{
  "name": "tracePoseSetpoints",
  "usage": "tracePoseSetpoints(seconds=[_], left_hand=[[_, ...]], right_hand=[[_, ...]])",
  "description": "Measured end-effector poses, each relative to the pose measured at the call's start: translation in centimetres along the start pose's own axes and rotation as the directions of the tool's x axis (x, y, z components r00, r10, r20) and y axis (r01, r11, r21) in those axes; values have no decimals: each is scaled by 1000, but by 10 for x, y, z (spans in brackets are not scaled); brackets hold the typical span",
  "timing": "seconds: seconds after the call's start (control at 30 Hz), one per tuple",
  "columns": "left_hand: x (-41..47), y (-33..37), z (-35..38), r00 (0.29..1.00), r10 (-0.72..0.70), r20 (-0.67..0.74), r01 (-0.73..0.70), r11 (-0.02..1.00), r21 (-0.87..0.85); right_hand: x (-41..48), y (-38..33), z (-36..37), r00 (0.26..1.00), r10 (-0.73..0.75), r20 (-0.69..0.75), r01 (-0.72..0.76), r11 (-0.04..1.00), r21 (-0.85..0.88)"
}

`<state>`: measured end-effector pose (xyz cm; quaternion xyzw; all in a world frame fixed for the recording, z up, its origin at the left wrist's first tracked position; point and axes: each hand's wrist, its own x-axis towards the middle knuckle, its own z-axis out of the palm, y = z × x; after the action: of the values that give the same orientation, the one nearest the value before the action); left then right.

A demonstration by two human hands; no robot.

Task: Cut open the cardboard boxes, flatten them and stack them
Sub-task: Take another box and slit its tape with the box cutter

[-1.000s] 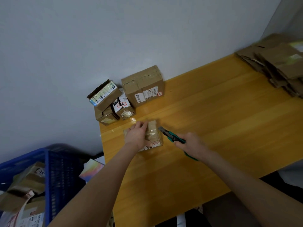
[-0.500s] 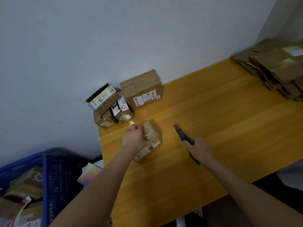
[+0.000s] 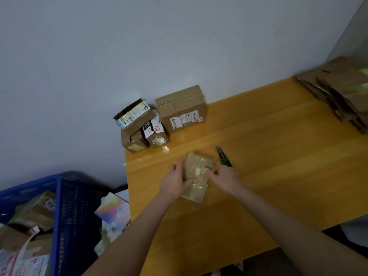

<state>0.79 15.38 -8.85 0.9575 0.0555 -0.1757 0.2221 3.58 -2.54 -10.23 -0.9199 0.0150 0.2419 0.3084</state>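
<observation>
Grey wall at the back, yellow wooden bench [image 3: 278, 176] below it; head view only. Near the bench's left edge, about midway front to back, the small brown cardboard box wrapped in clear tape [image 3: 196, 176] lies flat on the wood with both your hands on it. Your left hand [image 3: 174, 183] grips its left side, thumb hooked over the top and fingers along the far-left edge. Your right hand [image 3: 224, 176] holds the right side with fingers bent onto the top; it is slightly blurred. The green-handled utility knife [image 3: 224, 156] lies just beyond the right hand, metal end toward the wall. You cannot tell whether the hand touches its handle.

At the far left corner sit a large taped brown carton [image 3: 181, 108] and a cluster of smaller cartons [image 3: 143, 134]. At the far right edge is a pile of flattened cardboard [image 3: 342, 92]. Off the bench to the left, a blue plastic crate [image 3: 65, 216] holds more cardboard.

Handling, as a judgement: the box looks light and fairly stiff. The glossy tape is probably slick, so take it by the edges and corners, not the flat faces. Taped seams likely won't tear by hand. Expect to need the knife along the seam, with your fingers off that line.
</observation>
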Motion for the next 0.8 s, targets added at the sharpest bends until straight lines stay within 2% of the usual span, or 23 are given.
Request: tracePoseSetpoints(seconds=[0.07, 0.13, 0.2, 0.37, 0.7, 0.8], left_hand=[[-1, -4, -1, 998, 30, 51, -29, 999, -21], [-1, -6, -3, 995, 49, 91, -45, 998, -55], [-1, -7, -4, 992, 61, 106, -54, 996, -74], [5, 4, -2, 999, -15, 37, 14, 1000, 26], [16, 40, -4, 998, -61, -29, 67, 930, 361], [17, 50, -4, 997, -80, -12, 79, 920, 383]], right_hand=[[-6, -15, 10, 987, 67, 148, -98, 972, 214], [-8, -24, 17, 947, 176, 270, -288, 837, 465], [-6, -27, 21, 935, 222, 277, -343, 765, 545], [5, -27, 26, 943, 296, 152, -333, 814, 475], [9, -28, 26, 924, 365, 114, -375, 806, 458], [7, -27, 27, 926, 367, 87, -364, 811, 458]])
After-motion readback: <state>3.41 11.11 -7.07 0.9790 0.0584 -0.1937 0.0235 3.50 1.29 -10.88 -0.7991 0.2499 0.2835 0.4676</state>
